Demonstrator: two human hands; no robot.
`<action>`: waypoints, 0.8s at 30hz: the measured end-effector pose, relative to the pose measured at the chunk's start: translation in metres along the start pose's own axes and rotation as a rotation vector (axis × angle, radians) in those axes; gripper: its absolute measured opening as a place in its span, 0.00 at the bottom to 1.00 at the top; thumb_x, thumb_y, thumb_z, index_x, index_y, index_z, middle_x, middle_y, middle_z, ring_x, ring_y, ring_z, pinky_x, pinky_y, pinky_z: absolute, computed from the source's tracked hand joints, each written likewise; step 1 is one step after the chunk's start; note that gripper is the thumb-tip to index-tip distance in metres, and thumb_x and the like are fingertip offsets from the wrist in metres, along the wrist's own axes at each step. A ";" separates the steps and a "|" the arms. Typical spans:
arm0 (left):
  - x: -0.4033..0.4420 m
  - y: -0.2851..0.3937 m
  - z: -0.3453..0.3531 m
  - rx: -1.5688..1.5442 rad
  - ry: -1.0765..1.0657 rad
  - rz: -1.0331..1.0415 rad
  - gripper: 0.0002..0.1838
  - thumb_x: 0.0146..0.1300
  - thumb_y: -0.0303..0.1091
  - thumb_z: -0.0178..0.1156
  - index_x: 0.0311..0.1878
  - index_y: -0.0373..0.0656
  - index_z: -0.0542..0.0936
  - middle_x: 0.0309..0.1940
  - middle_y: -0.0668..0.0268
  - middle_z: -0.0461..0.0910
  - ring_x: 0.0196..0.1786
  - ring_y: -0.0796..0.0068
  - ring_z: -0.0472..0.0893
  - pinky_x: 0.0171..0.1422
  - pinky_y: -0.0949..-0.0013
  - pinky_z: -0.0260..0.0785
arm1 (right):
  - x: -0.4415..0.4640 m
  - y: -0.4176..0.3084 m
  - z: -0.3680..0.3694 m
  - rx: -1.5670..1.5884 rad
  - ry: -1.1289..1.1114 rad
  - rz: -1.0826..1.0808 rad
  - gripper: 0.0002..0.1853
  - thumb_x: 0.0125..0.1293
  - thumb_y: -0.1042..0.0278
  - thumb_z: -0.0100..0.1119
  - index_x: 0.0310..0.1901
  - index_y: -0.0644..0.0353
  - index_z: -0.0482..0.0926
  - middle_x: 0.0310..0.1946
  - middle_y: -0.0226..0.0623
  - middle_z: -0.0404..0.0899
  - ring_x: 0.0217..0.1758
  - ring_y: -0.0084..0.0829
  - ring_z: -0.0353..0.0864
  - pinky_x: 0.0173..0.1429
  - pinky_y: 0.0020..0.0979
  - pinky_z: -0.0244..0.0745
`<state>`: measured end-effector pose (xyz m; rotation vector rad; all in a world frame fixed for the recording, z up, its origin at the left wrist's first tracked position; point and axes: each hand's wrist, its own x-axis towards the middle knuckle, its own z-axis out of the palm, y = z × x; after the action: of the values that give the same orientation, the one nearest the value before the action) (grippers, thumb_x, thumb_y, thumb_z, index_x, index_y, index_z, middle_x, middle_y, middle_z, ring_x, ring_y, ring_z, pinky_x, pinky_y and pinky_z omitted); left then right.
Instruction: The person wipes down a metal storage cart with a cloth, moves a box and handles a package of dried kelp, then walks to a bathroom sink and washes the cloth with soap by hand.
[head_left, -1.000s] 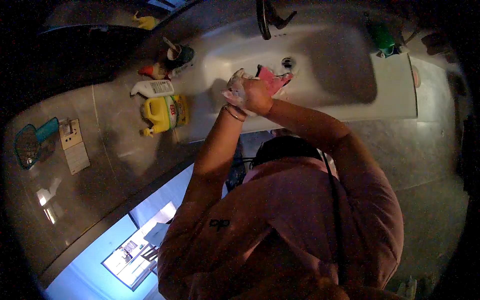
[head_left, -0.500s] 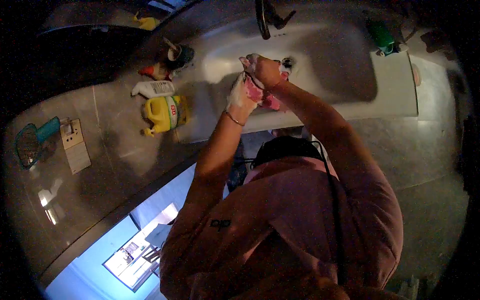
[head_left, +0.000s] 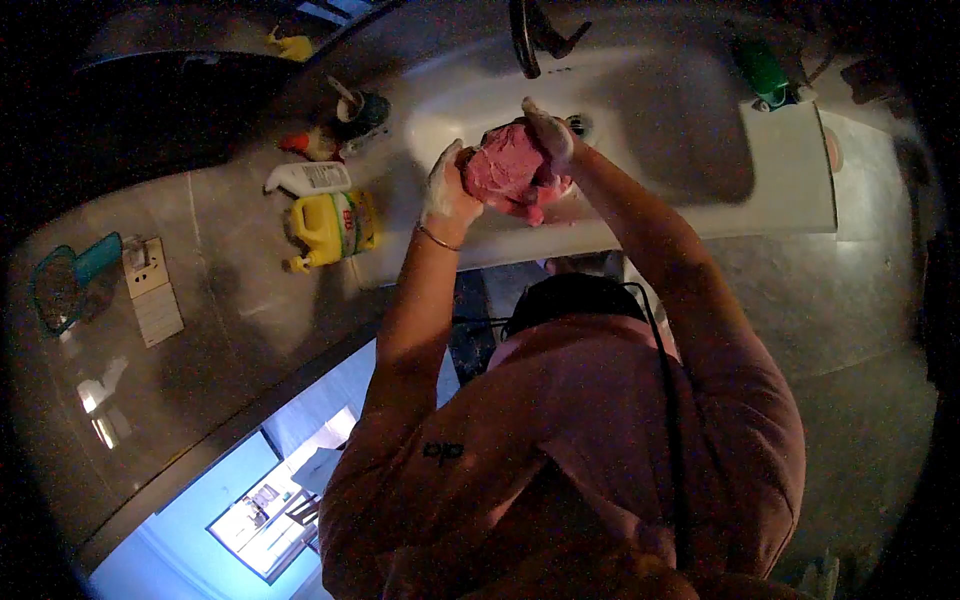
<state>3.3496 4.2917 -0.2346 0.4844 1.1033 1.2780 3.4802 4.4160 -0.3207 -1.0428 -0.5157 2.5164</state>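
A crumpled pink cloth [head_left: 507, 168] is held up over the left part of the white sink [head_left: 790, 222]. My left hand [head_left: 454, 188], coated in white suds, grips its left side, with the fingers partly behind the cloth. On the other side my right hand [head_left: 552, 138], also sudsy, is closed on the cloth's upper right edge. Part of the cloth hangs down between the hands. Just right of my right hand, the drain [head_left: 575, 125] shows in the basin. Above the hands, a dark faucet [head_left: 526, 45] reaches over the sink.
Left of the sink stand a yellow jug [head_left: 328, 230], a white spray bottle [head_left: 312, 179] and a dark cup [head_left: 364, 113] with a handle sticking out. A green bottle [head_left: 765, 72] sits at the sink's far right corner. Further left are a teal-framed mesh item [head_left: 53, 290] and a socket plate [head_left: 147, 268].
My hands were pressed together around the bunched cloth. They have moved apart, my left hand to the left, and the pink cloth now shows spread between them.
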 end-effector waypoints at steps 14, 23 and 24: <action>-0.012 0.035 0.037 0.107 0.024 -0.123 0.13 0.60 0.35 0.58 0.45 0.39 0.74 0.45 0.62 0.76 0.47 0.69 0.76 0.54 0.66 0.69 | -0.058 -0.019 0.014 0.185 -0.523 0.133 0.46 0.58 0.24 0.31 0.60 0.63 0.66 0.55 0.45 0.72 0.56 0.44 0.72 0.61 0.45 0.65; -0.007 0.038 0.014 0.047 0.011 0.032 0.09 0.62 0.34 0.57 0.41 0.40 0.74 0.37 0.65 0.76 0.41 0.71 0.77 0.46 0.68 0.72 | -0.057 -0.020 -0.025 -0.569 -0.466 -0.103 0.20 0.57 0.63 0.64 0.48 0.63 0.75 0.40 0.30 0.79 0.44 0.21 0.75 0.46 0.23 0.70; -0.006 0.039 0.007 0.061 0.001 0.090 0.09 0.62 0.35 0.56 0.41 0.40 0.74 0.36 0.65 0.76 0.40 0.70 0.77 0.45 0.68 0.72 | -0.044 -0.013 -0.038 -0.614 -0.501 -0.156 0.18 0.57 0.62 0.64 0.45 0.62 0.76 0.39 0.29 0.79 0.42 0.21 0.75 0.45 0.22 0.69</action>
<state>3.3357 4.2994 -0.1976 0.5841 1.1346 1.3259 3.5390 4.4143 -0.3139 -0.4881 -1.5165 2.5166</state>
